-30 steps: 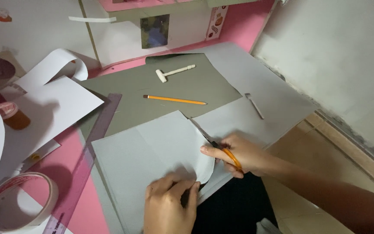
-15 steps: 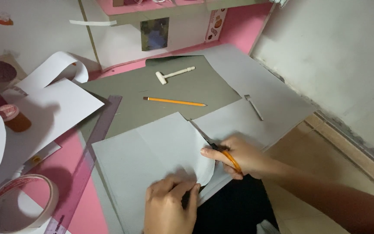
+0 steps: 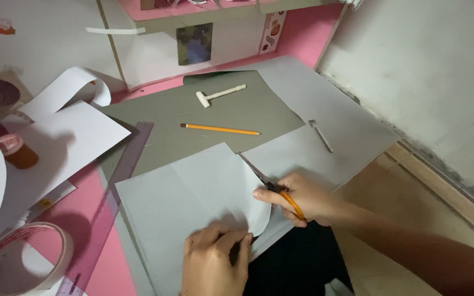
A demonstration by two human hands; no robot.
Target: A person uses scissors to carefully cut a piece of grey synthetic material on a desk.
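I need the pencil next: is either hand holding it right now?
No: the yellow pencil lies on the grey card, clear of the right hand with scissors and the left hand.
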